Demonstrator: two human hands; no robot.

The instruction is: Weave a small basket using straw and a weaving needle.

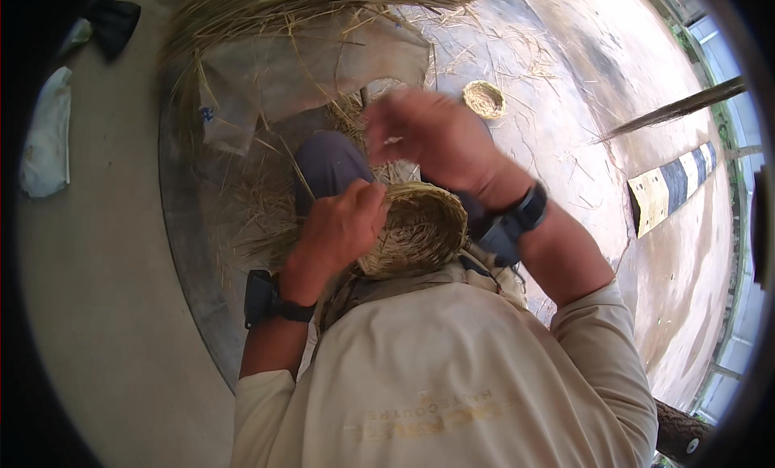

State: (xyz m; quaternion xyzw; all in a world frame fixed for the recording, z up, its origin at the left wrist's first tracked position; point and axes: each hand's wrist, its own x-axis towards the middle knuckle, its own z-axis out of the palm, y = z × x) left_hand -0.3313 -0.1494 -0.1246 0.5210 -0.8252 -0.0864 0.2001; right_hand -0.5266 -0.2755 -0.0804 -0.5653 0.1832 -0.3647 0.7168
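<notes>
A woven straw basket (424,230) sits in my lap, its opening facing up. My left hand (347,222) grips the left side of its rim with curled fingers, beside a few loose straw strands. Above the basket, my right hand (432,141) is raised and smeared by motion, so whether its fingers hold a strand cannot be made out. Loose straw (258,202) lies around my bent knee (327,161).
A long bundle of straw (315,0) and a worn sack (315,64) lie ahead. A small basket (483,98) rests farther right. A striped kerb block (670,185) and a bristly stick (670,109) are on the right; dark and white bags (47,133) lie far left.
</notes>
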